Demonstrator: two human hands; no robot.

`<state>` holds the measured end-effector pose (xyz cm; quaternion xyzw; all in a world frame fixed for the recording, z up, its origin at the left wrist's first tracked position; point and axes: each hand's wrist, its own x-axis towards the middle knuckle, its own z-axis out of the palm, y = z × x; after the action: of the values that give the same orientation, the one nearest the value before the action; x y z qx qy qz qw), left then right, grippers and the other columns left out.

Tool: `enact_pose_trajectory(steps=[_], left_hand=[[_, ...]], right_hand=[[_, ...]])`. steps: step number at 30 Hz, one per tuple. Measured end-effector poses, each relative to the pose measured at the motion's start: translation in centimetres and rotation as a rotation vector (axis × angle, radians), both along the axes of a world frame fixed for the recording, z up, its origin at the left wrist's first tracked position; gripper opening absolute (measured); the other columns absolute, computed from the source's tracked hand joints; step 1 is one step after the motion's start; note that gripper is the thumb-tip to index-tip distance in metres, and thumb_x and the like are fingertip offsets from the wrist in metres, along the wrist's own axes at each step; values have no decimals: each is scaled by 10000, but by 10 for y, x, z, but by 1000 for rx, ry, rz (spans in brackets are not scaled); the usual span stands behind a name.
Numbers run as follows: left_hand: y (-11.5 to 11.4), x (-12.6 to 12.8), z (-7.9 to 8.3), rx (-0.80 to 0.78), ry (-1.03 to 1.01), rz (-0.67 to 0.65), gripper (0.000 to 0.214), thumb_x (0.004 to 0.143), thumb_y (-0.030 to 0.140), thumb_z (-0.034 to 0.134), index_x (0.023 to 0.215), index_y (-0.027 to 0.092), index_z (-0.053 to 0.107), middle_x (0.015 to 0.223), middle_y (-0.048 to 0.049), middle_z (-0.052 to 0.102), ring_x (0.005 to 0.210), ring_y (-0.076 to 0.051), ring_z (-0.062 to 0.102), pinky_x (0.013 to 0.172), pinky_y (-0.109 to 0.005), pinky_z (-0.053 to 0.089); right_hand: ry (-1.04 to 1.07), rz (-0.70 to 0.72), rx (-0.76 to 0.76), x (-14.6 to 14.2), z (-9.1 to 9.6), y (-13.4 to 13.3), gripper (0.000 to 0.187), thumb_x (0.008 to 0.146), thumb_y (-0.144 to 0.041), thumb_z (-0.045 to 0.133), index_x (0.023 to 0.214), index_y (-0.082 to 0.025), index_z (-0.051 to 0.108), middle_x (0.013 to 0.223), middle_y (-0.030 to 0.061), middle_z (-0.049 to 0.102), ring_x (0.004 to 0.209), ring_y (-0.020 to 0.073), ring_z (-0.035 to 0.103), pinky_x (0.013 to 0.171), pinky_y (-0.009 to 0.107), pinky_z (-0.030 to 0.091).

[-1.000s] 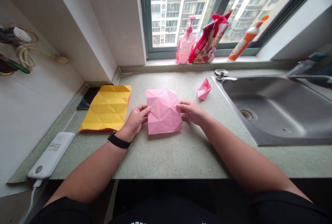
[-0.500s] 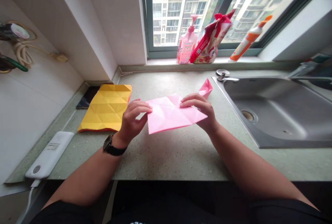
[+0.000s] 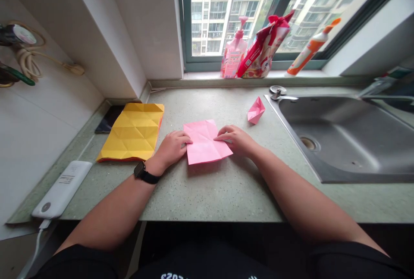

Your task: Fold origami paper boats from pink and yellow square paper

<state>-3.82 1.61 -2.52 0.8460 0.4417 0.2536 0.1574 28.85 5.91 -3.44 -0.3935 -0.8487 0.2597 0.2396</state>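
A creased sheet of pink paper lies at or just above the middle of the counter, its near edge lifted a little. My left hand pinches its left edge, the thumb and fingers closed on it. On the opposite edge, my right hand grips the same sheet between thumb and fingers. Beyond my right hand stands a small folded pink paper boat, touched by neither hand. To the left of my left hand rests a stack of creased yellow paper with orange-red edges showing beneath.
A dark phone lies partly under the yellow stack. At the left front is a white power bank with a cable. A steel sink takes up the right side. A pink pump bottle, red bag and orange-white bottle line the windowsill.
Both hands have lowered the pink sheet toward the counter. My right hand has moved left, closer to my left hand, and the paper boat now shows in full.
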Motion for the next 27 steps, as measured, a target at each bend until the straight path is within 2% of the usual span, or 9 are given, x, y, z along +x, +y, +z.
enact_pose_trajectory(steps=[6, 10, 14, 16, 19, 22, 24, 27], left_hand=[[-1, 0, 5, -39, -97, 17, 205, 921, 131, 698, 955, 245, 865, 1085, -83, 835, 1066, -284, 748, 1008, -441, 568], [-7, 4, 16, -63, -410, 110, 144, 994, 331, 739, 996, 235, 848, 1028, -79, 836, 994, -271, 754, 939, -398, 577], [-11, 10, 24, -314, -800, 157, 320, 928, 528, 839, 909, 211, 795, 913, -66, 804, 850, -228, 743, 802, -332, 590], [-11, 12, 22, -430, -867, 192, 366, 877, 548, 880, 888, 200, 766, 889, -60, 790, 787, -207, 728, 735, -308, 581], [-7, 12, 13, -482, -774, 277, 335, 856, 470, 891, 964, 194, 735, 780, -24, 743, 666, -185, 693, 641, -288, 545], [-5, 9, 5, -434, -587, 292, 339, 913, 333, 813, 1199, 194, 696, 742, 8, 721, 607, -179, 680, 608, -282, 520], [-5, 7, 2, -269, -483, 283, 415, 952, 246, 739, 1356, 204, 650, 901, -27, 764, 703, -182, 708, 666, -290, 549], [-8, 4, 5, 43, -338, 209, 530, 954, 123, 658, 1472, 230, 622, 1274, -109, 724, 1058, -230, 724, 911, -366, 607]], right_hand=[[68, -11, -46, -2, 6, -2, 119, 894, -414, 815, 935, -336, 895, 1059, 106, 818, 1029, 339, 723, 1018, 552, 560], [297, -86, -104, -5, 18, -10, 284, 934, -572, 779, 963, -305, 873, 1052, 95, 832, 1053, 337, 742, 1028, 548, 562], [538, -122, -373, -9, 32, -20, 455, 908, -697, 794, 990, -252, 839, 948, 77, 811, 877, 268, 726, 825, 436, 600], [554, -152, -435, -12, 32, -21, 450, 879, -679, 825, 929, -232, 812, 860, 57, 772, 777, 222, 677, 721, 375, 567], [481, -246, -478, -15, 23, -18, 376, 833, -592, 860, 847, -228, 771, 783, 31, 728, 689, 183, 623, 634, 331, 513], [425, -320, -576, -14, 11, -11, 317, 781, -515, 884, 804, -230, 747, 728, 19, 697, 624, 166, 584, 563, 313, 467], [457, -327, -677, -10, 7, -6, 319, 751, -491, 910, 803, -225, 741, 698, 10, 667, 590, 150, 548, 525, 300, 430], [554, -327, -821, -2, 8, 0, 360, 711, -484, 957, 835, -214, 754, 675, -8, 626, 555, 120, 490, 489, 278, 375]])
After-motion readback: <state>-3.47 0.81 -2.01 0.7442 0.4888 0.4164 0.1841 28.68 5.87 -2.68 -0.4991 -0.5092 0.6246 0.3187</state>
